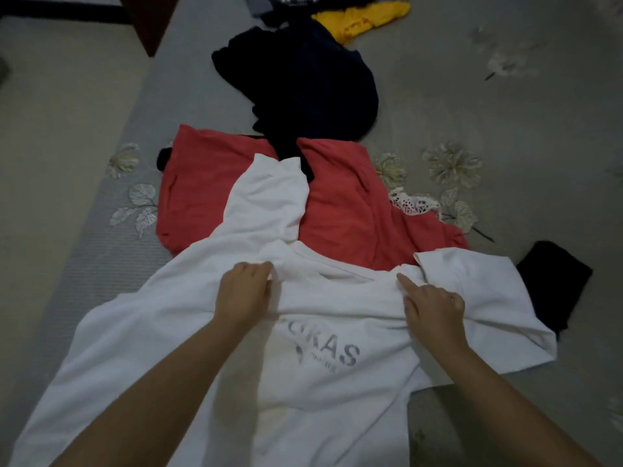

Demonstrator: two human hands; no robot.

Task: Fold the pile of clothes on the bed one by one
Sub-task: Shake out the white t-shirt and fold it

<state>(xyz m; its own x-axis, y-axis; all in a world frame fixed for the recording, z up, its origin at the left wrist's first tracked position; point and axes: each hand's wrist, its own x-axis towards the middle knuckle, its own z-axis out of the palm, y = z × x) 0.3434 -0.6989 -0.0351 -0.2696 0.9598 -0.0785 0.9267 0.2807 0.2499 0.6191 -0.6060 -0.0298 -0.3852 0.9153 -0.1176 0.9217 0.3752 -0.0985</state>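
Grey flowered bed carries the white T-shirt, spread nearest, overlapping a red garment; left hand and right hand each pinch a shoulder beside the collar; light, limp cloth, best taken there.

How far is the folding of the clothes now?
Done: perhaps only the small black piece, which looks folded. In hand: left hand and right hand grip the white T-shirt at its shoulders, still unfolded. Left: red garment, dark garment, yellow garment.
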